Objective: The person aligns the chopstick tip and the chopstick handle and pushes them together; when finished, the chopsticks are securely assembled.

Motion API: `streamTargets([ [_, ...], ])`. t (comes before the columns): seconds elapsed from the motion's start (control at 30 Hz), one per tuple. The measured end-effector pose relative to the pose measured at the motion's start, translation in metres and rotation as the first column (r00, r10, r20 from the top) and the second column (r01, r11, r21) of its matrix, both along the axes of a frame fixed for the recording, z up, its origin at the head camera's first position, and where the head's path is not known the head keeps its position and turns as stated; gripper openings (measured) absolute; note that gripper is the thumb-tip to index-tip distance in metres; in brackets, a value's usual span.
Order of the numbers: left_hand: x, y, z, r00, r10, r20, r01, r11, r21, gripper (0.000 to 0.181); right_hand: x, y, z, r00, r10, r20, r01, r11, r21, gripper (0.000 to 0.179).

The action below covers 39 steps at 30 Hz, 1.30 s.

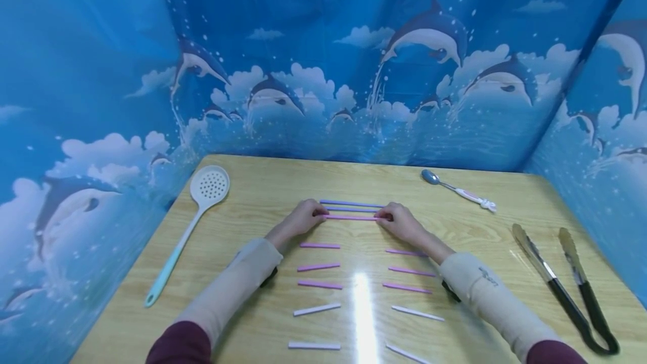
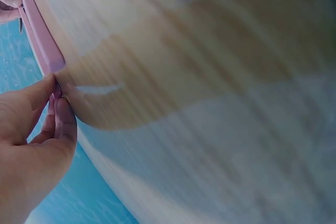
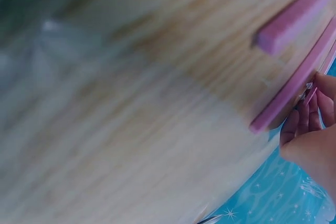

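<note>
In the head view my left hand (image 1: 305,217) pinches the left end of a thin pink stick (image 1: 351,218). The right hand (image 1: 402,223) pinches its other end, so the stick lies level between both hands. Just beyond it two blue-violet sticks (image 1: 354,203) run side by side, close to the fingertips. In the left wrist view, thumb and fingers (image 2: 65,119) meet at the end of a pink strip (image 2: 42,30). Through the right wrist view, the fingertips hold a thin pink end, beside nearer pink sticks (image 3: 294,87).
Two columns of short sticks, pink (image 1: 319,267) and whitish (image 1: 315,309), lie nearer me under the forearms. At left is a skimmer (image 1: 209,186) with a mint handle. A spoon (image 1: 457,190) and open black-handled tongs (image 1: 566,291) lie at right. A dolphin-print curtain (image 1: 323,60) borders the table.
</note>
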State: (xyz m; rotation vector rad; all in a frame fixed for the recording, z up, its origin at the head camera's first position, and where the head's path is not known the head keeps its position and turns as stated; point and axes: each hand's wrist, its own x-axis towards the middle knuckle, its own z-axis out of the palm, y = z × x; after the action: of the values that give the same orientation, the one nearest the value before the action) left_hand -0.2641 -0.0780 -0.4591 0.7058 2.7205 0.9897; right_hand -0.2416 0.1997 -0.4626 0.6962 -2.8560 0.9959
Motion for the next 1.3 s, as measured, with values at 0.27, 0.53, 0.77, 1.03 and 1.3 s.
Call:
streamTargets([
  [0.27,0.000,-0.001,0.000,1.000,0.002,-0.003,-0.002,1.000,-0.010,0.016,0.001,0.000,0.002,1.000,-0.009,0.025,0.009,1.000,-0.005,0.010],
  [0.53,0.004,-0.002,0.003,1.000,0.013,0.010,-0.013,1.000,-0.019,0.018,0.004,0.000,0.003,0.998,-0.016,0.052,0.017,1.000,-0.017,0.012],
  [0.77,0.006,-0.004,0.002,1.000,0.020,0.014,-0.020,1.000,0.002,0.021,0.006,0.001,0.003,0.997,-0.037,0.067,0.039,0.999,-0.031,0.014],
  [1.03,0.012,-0.014,0.003,0.995,0.095,0.002,-0.095,0.995,0.018,0.027,0.007,0.011,0.010,0.994,-0.087,0.066,0.090,0.995,-0.045,0.017],
  [1.3,0.022,-0.026,0.007,0.997,0.071,-0.018,-0.069,0.993,0.101,0.030,0.019,0.027,0.023,0.987,-0.132,0.090,0.138,0.988,-0.065,0.021],
])
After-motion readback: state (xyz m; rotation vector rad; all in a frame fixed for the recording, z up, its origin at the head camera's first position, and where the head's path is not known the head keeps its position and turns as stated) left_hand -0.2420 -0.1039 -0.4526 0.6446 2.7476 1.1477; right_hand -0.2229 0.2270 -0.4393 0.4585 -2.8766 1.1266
